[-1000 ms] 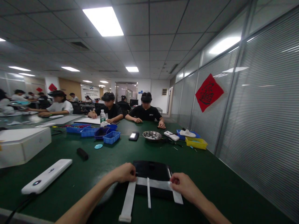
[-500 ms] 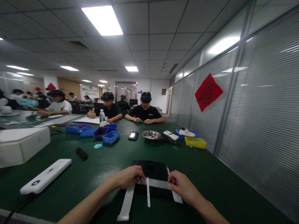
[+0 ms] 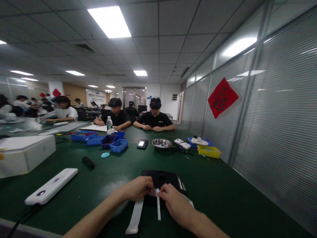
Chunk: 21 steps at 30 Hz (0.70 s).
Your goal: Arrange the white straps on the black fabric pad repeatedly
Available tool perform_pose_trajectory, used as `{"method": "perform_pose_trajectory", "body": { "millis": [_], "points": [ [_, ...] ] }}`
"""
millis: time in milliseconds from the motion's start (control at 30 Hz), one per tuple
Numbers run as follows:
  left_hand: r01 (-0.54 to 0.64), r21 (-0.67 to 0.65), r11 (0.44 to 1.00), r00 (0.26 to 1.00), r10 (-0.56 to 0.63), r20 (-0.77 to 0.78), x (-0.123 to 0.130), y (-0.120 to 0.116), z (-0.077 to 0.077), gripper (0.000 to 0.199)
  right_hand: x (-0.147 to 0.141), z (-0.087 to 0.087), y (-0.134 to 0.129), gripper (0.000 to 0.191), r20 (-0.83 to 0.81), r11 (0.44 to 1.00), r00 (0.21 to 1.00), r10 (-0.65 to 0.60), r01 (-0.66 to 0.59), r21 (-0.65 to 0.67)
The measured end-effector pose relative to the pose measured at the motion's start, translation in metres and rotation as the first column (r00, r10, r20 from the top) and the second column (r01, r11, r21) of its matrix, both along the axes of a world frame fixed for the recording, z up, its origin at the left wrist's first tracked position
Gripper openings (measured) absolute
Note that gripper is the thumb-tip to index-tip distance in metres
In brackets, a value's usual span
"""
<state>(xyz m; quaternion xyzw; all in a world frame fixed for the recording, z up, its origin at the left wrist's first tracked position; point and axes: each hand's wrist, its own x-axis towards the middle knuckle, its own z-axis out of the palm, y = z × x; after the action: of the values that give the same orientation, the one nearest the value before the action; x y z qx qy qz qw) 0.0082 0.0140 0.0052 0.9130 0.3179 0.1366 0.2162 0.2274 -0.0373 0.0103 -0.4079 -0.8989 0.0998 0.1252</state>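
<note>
A black flat panel [image 3: 160, 177] lies on the green table in front of me, with pale strips on it. From beneath my left hand [image 3: 140, 189] a white flat ribbon cable [image 3: 135, 215] runs down toward me, ending in a wider tip. A narrow white strip [image 3: 158, 208] hangs over the panel's near edge, between my hands. My left fingers are pinched at the pale band across the panel, just left of the narrow strip. My right hand [image 3: 174, 203] has its fingertips closed at the narrow strip's top, covering most of the band. What exactly lies between the fingertips is hidden.
A white power bank [image 3: 52, 186] with a cable and a black block [image 3: 88, 163] lie to the left, near a white box [image 3: 29, 155]. Farther back are blue trays [image 3: 119, 145], a metal bowl [image 3: 161, 143] and a yellow tray [image 3: 208, 151]. Several people sit beyond.
My right hand has moved left from the panel's right side to the narrow strip, close to my left fingers. My left hand stays in about the same place.
</note>
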Motion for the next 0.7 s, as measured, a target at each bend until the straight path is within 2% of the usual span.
{"method": "perform_pose_trajectory", "body": {
  "millis": [233, 433, 567, 700],
  "points": [
    [0.008, 0.05, 0.999, 1.0, -0.008, -0.015, 0.0, 0.0, 0.001, 0.026, -0.004, -0.013, -0.007, 0.046, 0.126, 0.995, 0.991, -0.048, 0.036, 0.096],
    [0.009, 0.062, 0.998, 0.999, -0.007, -0.033, -0.002, 0.001, 0.003, 0.025, -0.003, -0.015, -0.017, 0.055, 0.203, 0.998, 0.978, -0.036, 0.024, 0.063],
    [0.031, 0.083, 0.996, 0.999, -0.029, -0.027, -0.001, 0.002, 0.003, 0.026, 0.004, -0.027, -0.011, 0.057, 0.174, 0.999, 0.985, -0.009, 0.002, 0.039],
    [0.046, 0.118, 0.992, 0.998, -0.042, -0.037, -0.002, 0.008, -0.003, 0.026, 0.014, -0.043, 0.0, 0.058, 0.108, 1.0, 0.994, 0.02, -0.022, 0.019]
  ]
}}
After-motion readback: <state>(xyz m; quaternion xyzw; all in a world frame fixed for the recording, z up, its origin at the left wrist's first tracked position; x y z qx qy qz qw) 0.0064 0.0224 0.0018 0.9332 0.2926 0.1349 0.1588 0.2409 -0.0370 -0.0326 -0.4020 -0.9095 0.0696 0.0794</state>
